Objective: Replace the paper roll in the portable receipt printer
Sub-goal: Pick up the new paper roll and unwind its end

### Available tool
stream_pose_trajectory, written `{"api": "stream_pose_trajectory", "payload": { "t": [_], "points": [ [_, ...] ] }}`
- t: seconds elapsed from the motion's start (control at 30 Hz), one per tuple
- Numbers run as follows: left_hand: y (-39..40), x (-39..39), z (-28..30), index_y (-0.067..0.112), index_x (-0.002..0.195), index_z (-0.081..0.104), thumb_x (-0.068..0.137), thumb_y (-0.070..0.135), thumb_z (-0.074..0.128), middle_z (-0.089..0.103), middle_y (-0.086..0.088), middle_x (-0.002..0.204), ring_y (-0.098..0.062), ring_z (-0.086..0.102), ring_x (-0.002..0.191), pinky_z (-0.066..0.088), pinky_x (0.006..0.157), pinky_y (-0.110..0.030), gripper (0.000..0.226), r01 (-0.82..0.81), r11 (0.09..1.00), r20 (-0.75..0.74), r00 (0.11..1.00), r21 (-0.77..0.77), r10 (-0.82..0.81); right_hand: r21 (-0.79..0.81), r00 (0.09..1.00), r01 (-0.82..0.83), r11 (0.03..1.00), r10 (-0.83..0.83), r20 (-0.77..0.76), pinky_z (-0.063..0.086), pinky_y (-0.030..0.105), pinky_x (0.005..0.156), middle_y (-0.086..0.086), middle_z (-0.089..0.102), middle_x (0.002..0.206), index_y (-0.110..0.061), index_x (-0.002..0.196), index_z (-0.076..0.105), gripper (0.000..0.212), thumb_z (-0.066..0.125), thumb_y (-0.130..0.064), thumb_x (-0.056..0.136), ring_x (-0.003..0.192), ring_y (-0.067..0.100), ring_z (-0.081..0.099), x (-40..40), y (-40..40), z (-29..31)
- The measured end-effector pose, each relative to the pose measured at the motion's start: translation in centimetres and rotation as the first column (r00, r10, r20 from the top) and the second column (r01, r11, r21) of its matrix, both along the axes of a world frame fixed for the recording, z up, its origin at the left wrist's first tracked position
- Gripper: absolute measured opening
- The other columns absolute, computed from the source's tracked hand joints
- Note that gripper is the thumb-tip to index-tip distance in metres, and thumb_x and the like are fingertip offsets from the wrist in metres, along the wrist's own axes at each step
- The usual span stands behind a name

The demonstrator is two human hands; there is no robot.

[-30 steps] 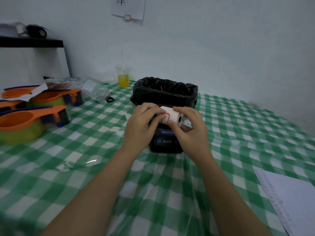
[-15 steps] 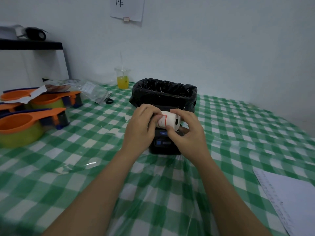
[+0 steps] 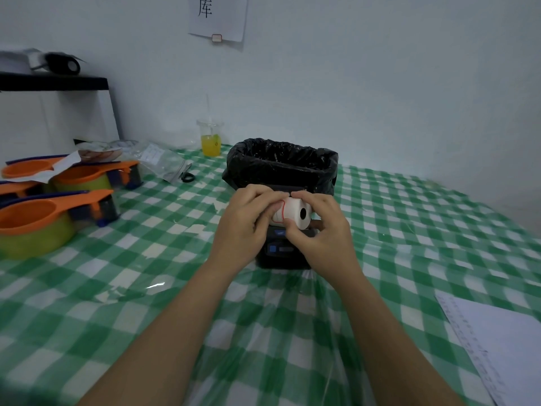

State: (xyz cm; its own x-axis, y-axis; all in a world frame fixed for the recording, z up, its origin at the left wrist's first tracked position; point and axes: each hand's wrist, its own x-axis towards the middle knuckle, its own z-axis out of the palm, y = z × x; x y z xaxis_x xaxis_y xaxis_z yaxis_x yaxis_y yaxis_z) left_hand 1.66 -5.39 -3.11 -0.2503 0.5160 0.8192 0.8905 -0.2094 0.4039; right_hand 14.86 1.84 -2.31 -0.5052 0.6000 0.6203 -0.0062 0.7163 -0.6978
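White paper roll (image 3: 289, 213) sat pinched between both hands' fingertips, left hand (image 3: 246, 227) and right hand (image 3: 319, 230) clamped on it, its red-edged seal seemingly unpeeled. Directly beneath them waited the black printer (image 3: 281, 253); loading and closing apparently remained. Beyond stood a black-lined bin (image 3: 281, 162).

Layout referenced to the printer (image 3: 282, 250) on the table (image 3: 117, 288).

I see the printer standing at table centre, with the paper roll (image 3: 291, 213) held just above it between the left hand (image 3: 244, 227) on its left and the right hand (image 3: 322, 232) on its right. The lined bin (image 3: 281, 164) stands directly behind the printer, touching or nearly so. The cup (image 3: 210, 140) sits behind and left of it, near the wall. The stacked bowls (image 3: 44, 206) lie well to the left. A paper sheet (image 3: 503, 341) lies right and in front, at the table edge.
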Motion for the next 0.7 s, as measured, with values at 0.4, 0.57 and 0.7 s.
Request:
{"api": "stream_pose_trajectory", "payload": {
  "t": [0.4,0.57,0.7],
  "points": [
    [-0.15,0.26,0.39,0.012,0.090,0.062,0.089,0.016,0.051,0.054,0.006,0.092,-0.014,0.052,0.091,0.041,0.083,-0.024,0.011,0.000,0.999,0.087,0.996,0.053,-0.005,-0.114,0.997,-0.016,0.993,0.008,-0.075,0.054,0.015,0.067,0.004,0.055,0.105,-0.025,0.109,0.060,0.029,0.066,-0.015,0.083,0.084,-0.006,0.057,0.03,-0.43,0.35],
    [-0.12,0.22,0.41,0.011,0.090,0.062,0.089,0.014,0.052,0.054,0.006,0.092,-0.014,0.052,0.091,0.042,0.082,-0.025,0.010,-0.004,0.998,0.082,0.997,0.063,-0.001,-0.152,0.997,0.013,0.988,-0.025,-0.079,0.055,0.018,0.069,0.003,0.058,0.106,-0.026,0.107,0.060,0.024,0.066,-0.022,0.084,0.085,-0.005,0.056,-0.03,-0.35,0.39],
    [-0.18,0.25,0.44,0.010,0.090,0.062,0.089,0.016,0.051,0.053,0.007,0.092,-0.013,0.051,0.090,0.039,0.082,-0.018,0.012,-0.023,0.998,0.077,0.997,0.063,0.018,-0.136,0.995,0.048,0.989,-0.059,-0.076,0.052,0.013,0.066,0.002,0.059,0.102,-0.033,0.101,0.058,0.019,0.066,-0.026,0.084,0.083,-0.007,0.054,0.02,-0.40,0.45]
  ]
}}
